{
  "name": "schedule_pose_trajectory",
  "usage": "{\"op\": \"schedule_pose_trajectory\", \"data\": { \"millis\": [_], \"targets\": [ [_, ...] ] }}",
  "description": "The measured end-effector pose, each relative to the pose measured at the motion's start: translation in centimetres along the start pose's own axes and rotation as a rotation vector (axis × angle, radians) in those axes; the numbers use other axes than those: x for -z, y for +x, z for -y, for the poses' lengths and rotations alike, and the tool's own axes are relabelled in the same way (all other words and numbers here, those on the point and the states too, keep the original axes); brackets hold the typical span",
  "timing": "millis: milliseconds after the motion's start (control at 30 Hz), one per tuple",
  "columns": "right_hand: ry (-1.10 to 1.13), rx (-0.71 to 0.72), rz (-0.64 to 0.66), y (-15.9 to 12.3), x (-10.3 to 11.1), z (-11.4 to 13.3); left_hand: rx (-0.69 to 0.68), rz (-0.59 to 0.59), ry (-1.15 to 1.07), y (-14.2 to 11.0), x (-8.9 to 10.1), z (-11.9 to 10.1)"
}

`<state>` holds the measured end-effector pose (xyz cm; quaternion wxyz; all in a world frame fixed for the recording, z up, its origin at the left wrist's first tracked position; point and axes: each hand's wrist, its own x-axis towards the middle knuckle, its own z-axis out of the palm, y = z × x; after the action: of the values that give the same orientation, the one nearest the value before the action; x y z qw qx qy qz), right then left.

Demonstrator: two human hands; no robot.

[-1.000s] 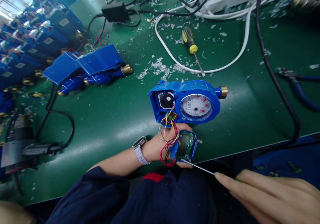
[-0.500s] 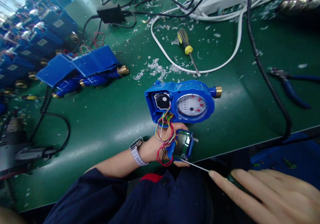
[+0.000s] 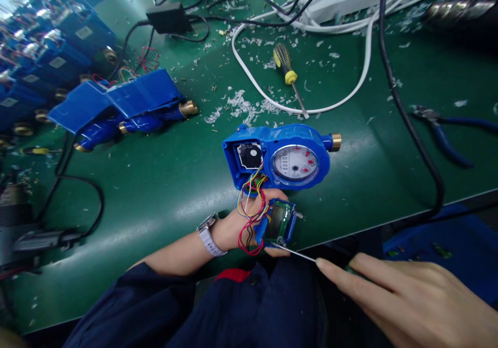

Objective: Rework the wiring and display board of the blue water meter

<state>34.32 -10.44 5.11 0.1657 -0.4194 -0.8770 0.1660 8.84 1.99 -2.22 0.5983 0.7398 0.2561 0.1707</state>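
Tool [image 3: 298, 253]: handle mostly hidden — my right hand [image 3: 404, 291] grips it, index extended.
Display module [image 3: 277, 222]: clasped in my left hand [image 3: 234, 227] — palm hidden.

Blue meter [image 3: 298, 182] open, module [image 3: 278, 223] held out on coloured wires [image 3: 252, 218]!
It's on the bench [image 3: 155, 192], dial [image 3: 295, 163] up, brass thread [image 3: 336, 141] pointing right; wires loop across to the module, screen [image 3: 275, 219] up by the near edge, and a slim metal shaft [image 3: 298, 254] has its tip at the module's lower side.
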Motion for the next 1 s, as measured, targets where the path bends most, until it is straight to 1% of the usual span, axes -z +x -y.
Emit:
{"op": "schedule_pose_trajectory", "data": {
  "millis": [100,200,300,400,500,633,733,800,900,1000],
  "targets": [
    [0.194,-0.063,0.01,0.5,-0.2,-0.3,-0.06,0.013,0.024,0.1,0.1,-0.1],
    [0.23,-0.114,0.011,0.3,-0.4,-0.7,-0.139,0.047,0.142,0.3,0.5,-0.3],
    [0.232,-0.107,0.021,-0.2,-0.5,-1.0,-0.228,0.134,0.236,0.6,1.2,-0.9],
    [0.237,-0.111,-0.008,-0.4,-0.4,-0.9,-0.276,0.242,0.207,0.8,1.9,-1.6],
    [0.242,-0.126,-0.022,-0.4,-0.3,-0.7,-0.292,0.281,0.121,1.0,2.3,-2.0],
    [0.229,-0.17,0.014,-1.0,-0.4,-0.8,-0.258,0.253,0.038,0.9,2.2,-1.7],
    [0.22,-0.188,0.076,-1.7,-0.5,-1.1,-0.256,0.219,-0.02,0.9,1.8,-1.2],
    [0.221,-0.194,0.094,-2.0,-0.6,-1.4,-0.261,0.202,-0.024,0.9,1.6,-1.0],
    [0.215,-0.21,0.078,-2.0,-0.6,-1.7,-0.274,0.179,0.002,1.0,1.3,-0.8],
    [0.201,-0.25,0.016,-1.3,-0.2,-2.1,-0.252,0.161,0.023,1.1,1.1,-0.8]
  ]
}}
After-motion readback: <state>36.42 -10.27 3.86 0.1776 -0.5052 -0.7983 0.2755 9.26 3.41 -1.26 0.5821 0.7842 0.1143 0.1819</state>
